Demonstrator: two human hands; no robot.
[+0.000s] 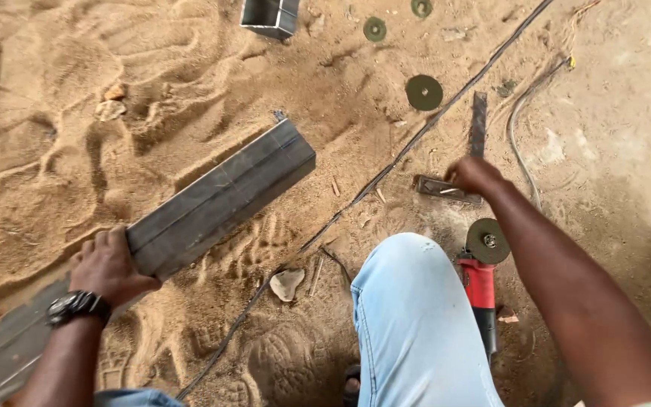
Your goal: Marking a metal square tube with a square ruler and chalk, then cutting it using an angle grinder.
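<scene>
My left hand [107, 265], with a black watch on the wrist, grips a long grey steel box tube [220, 197] that lies slanted on the sand, its far end up and to the right. My right hand [472, 175] reaches out over a metal try square [478, 124] lying on the ground and is closed on its corner. A red angle grinder [482, 280] with a round cutting disc lies just right of my knee [412, 301] in light blue jeans.
Loose cutting discs [424, 92] lie on the sand further out, with a short piece of box tube [269, 16] at the top. A thin dark cable [386, 173] runs diagonally across the ground. A grey cord [518, 128] curves at right. A stone [287, 283] sits by my knee.
</scene>
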